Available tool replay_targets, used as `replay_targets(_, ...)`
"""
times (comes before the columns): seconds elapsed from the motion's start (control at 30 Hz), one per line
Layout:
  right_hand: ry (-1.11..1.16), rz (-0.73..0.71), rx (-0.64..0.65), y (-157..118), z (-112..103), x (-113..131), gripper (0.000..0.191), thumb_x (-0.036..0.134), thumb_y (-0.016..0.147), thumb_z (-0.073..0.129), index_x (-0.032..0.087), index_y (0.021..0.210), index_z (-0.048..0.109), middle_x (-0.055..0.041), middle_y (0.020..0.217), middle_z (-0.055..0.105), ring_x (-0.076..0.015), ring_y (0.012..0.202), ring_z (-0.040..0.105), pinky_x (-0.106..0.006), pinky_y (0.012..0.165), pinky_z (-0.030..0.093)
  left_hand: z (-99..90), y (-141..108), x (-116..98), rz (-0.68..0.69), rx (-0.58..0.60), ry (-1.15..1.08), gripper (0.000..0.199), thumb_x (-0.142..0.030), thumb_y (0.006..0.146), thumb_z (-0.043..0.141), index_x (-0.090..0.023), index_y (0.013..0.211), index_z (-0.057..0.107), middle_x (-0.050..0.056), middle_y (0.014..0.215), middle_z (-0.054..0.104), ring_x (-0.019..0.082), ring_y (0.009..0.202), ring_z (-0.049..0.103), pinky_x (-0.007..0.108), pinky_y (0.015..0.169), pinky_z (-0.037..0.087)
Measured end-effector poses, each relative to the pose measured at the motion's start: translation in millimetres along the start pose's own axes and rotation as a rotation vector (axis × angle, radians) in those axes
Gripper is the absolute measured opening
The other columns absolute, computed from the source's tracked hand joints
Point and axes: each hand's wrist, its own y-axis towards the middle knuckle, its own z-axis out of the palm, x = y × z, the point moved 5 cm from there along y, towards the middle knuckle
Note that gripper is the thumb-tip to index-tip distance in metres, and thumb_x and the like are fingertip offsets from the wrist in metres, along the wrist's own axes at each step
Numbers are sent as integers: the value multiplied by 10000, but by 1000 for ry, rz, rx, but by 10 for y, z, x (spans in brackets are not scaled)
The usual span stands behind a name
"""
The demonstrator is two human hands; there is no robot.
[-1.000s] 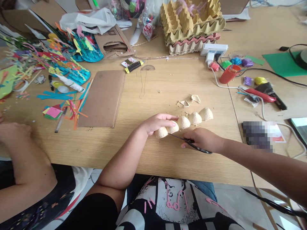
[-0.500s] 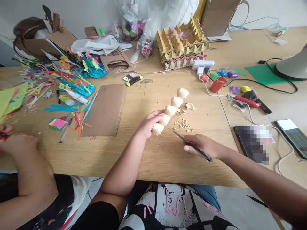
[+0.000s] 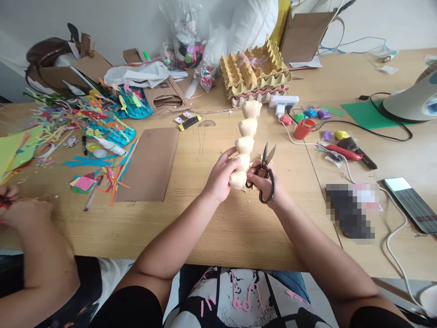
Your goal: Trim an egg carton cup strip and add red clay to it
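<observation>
Wood-grain table [image 3: 232,237] pushed against a pale wall [image 3: 133,23], craft bits all over, egg trays [image 3: 235,75] stacked at the back. The strip of cream cups [image 3: 244,145] is over the middle of the table, long axis running near to far, far end tipped slightly right. Left hand [image 3: 220,177] is curled round its near end; right hand [image 3: 269,184] is closed on black-handled scissors [image 3: 264,159], blades apart, pointing away. Can't tell if the strip touches the table. Scraps are half hidden behind the right hand, a dark item [image 3: 348,212] is pixelated, and the neighbour's arm [image 3: 44,246] gets cut off at the edge.
</observation>
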Motion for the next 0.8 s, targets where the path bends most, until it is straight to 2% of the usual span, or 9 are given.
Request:
replay_targets(0.13,-29,-37,-20,64,-104,-8,490,407,693,937,259,979,569,57,792,630,-128,690,575,-274,619,454,-9,128,222,35,1,-61,699,-471,856,803,-234,1474,576,42,1074,746,190,927,694,298,787,540)
replay_targets(0.33,-124,13,-56,79,-197,-82,429,362,716,895,263,963,559,56,779,629,-122,645,544,-266,568,453,-79,198,489,106,-40,-83,688,-465,847,846,-241,1449,599,44,1088,760,199,1005,713,300,871,551)
replay_targets(0.5,-239,23,-66,78,-209,-98,379,370,769,846,261,954,534,62,751,602,-111,604,510,-267,561,436,-115,231,596,137,-45,-78,722,-506,810,885,-234,1421,613,52,1089,776,219,1062,732,316,933,554)
replay_targets(0.67,-285,18,-119,57,-251,-96,357,363,795,819,266,958,517,58,742,587,-119,610,505,-274,569,438,-162,255,657,143,-39,-94,741,-471,810,897,-245,1449,598,45,1080,781,209,1052,737,306,921,551)
replay_targets(0.8,-307,12,-150,29,-314,-65,350,376,797,827,266,954,533,49,759,589,-119,606,494,-274,554,432,-208,272,637,127,-47,-115,797,-435,779,922,-256,1477,583,62,1212,775,219,1138,727,317,973,540)
